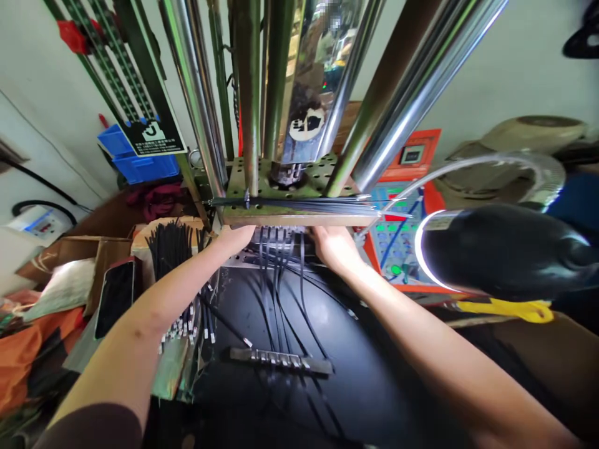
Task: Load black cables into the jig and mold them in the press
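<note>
My left hand (239, 239) reaches beneath the upper plate (299, 221) of a press, at the left end of a metal block (281, 234). Its fingers are hidden under the plate. At the block's right end is my right hand (336, 246), its fingers bent inward and mostly hidden, so I cannot tell how firmly either hand grips. Several thin black cables (281, 268) run from the block toward me over a dark, shiny surface. They pass to a slotted metal bar (281, 360) that lies nearer me with small metal ends along it.
More black cables (304, 202) lie across the upper plate. Left stands a bundle of cables (171, 249) beside a phone (115, 296). A black lamp (505, 249) juts in at right, before an orange control panel (402, 237) and yellow-handled scissors (510, 309). Steel columns (196, 93) rise behind.
</note>
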`<state>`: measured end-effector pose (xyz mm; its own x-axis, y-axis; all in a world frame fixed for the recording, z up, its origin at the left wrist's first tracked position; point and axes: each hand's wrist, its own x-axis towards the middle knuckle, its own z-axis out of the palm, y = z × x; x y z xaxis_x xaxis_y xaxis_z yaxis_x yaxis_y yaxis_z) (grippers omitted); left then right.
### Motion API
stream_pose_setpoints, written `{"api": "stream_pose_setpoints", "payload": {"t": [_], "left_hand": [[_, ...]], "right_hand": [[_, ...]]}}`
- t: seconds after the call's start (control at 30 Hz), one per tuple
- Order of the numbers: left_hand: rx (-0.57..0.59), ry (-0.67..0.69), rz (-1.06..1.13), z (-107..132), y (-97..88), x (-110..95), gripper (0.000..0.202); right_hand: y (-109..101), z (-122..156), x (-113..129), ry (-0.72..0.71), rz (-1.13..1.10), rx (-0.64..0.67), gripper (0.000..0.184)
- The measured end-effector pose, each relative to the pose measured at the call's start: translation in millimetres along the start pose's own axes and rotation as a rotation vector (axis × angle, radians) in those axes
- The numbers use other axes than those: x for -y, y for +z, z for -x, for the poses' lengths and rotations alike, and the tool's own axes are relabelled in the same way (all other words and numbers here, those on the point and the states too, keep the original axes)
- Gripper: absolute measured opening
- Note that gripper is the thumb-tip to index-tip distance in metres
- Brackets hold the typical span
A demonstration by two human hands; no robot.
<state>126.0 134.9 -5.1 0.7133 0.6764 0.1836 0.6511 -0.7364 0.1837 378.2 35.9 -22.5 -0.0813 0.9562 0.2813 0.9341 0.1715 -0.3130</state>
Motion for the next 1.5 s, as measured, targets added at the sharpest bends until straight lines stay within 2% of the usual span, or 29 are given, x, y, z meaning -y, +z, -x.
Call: {"api": "stream_pose_setpoints", "payload": {"t": [0.07,0.17,0.27,0.37,0.43,0.47,0.53,0.6,0.63,0.7,0.73,0.77,0.8,0.87,0.93,0.97,1.0,1.03,1.1,1.17,1.2,1.27,1.3,1.37,1.43,1.5], "left_hand": [[0.092,0.078,-0.032,30.3,-3.0,-10.5,0.029],[0.268,0.258,-0.080,69.4,0.3,-40.8,0.026],[0.373,0.345,-0.071,82.1,14.3,-79.6,0.022],[0.336,0.317,0.047,75.0,29.2,-110.3,0.024],[0.308,0.210,0.215,70.2,32.9,-122.8,0.022],[0.337,0.132,0.341,69.5,32.2,-127.2,0.025],[0.512,-0.013,0.677,72.0,26.4,-134.7,0.051],[0.790,-0.051,1.062,77.4,17.5,-141.9,0.073],[0.921,-0.023,1.222,79.7,12.7,-145.1,0.071],[1.064,0.050,1.399,80.9,3.3,-148.0,0.042],[1.065,0.057,1.407,78.8,-1.3,-146.4,0.024],[1.017,0.041,1.359,75.1,-6.1,-142.2,0.009],[0.923,0.012,1.257,70.0,-11.2,-135.5,0.004],[0.643,-0.052,0.918,60.1,-22.1,-115.9,0.010],[0.337,-0.092,0.478,58.8,-33.5,-93.3,0.024],[0.231,-0.095,0.274,64.2,-38.7,-83.1,0.028],[0.191,-0.079,0.112,74.2,-43.0,-74.8,0.029],[0.223,-0.041,0.010,88.6,-46.0,-69.0,0.027],[0.416,0.081,-0.043,126.1,-46.9,-65.4,0.022],[0.554,0.180,-0.039,164.2,-41.5,-69.9,0.022],[0.572,0.214,-0.051,179.5,-37.5,-73.4,0.021],[0.532,0.261,-0.100,196.3,-30.0,-78.6,0.016],[0.504,0.274,-0.115,196.8,-27.1,-79.1,0.014],[0.446,0.259,-0.118,181.8,-23.0,-74.6,0.014],[0.359,0.151,-0.135,148.7,-19.0,-63.0,0.014],[0.263,0.006,-0.150,104.3,-13.2,-46.7,0.021]], "right_hand": [[-0.6,51.9,2.2,-0.021,-0.031,0.020,0.040],[-1.9,128.9,4.2,-0.061,-0.131,0.093,0.041],[-3.9,170.5,4.1,-0.055,-0.223,0.143,0.041],[-9.2,178.2,-3.3,-0.007,-0.305,0.130,0.038],[-14.2,177.6,-9.2,0.081,-0.311,0.098,0.041],[-16.0,177.1,-9.9,0.113,-0.305,0.084,0.044],[-15.8,174.2,-3.4,0.107,-0.308,0.084,0.052],[-10.6,165.9,12.2,0.027,-0.334,0.104,0.055],[-7.4,159.0,20.8,-0.012,-0.344,0.114,0.053],[-4.2,140.3,32.6,-0.039,-0.330,0.105,0.043],[-5.1,129.0,33.8,-0.022,-0.296,0.070,0.039],[-7.7,117.1,31.3,0.015,-0.239,0.018,0.038],[-11.3,105.5,25.6,0.065,-0.160,-0.027,0.039],[-18.3,87.1,8.7,0.151,0.006,-0.049,0.041],[-20.1,83.0,-6.1,0.169,0.100,0.028,0.039],[-18.3,88.6,-9.4,0.136,0.099,0.057,0.038],[-14.6,99.4,-9.1,0.077,0.066,0.057,0.040],[-9.4,114.8,-5.0,0.003,0.016,0.040,0.044],[3.7,153.1,12.3,-0.160,-0.087,0.024,0.051],[16.2,188.3,34.9,-0.276,-0.137,0.034,0.039],[20.6,200.1,44.8,-0.312,-0.132,0.040,0.032],[23.2,207.7,55.8,-0.359,-0.107,0.026,0.029],[21.4,203.3,55.5,-0.368,-0.101,0.021,0.030],[14.4,180.0,43.0,-0.348,-0.105,0.020,0.028],[8.7,140.9,19.9,-0.303,-0.113,-0.035,0.028],[9.3,90.2,-4.5,-0.239,-0.103,-0.117,0.031]]}}
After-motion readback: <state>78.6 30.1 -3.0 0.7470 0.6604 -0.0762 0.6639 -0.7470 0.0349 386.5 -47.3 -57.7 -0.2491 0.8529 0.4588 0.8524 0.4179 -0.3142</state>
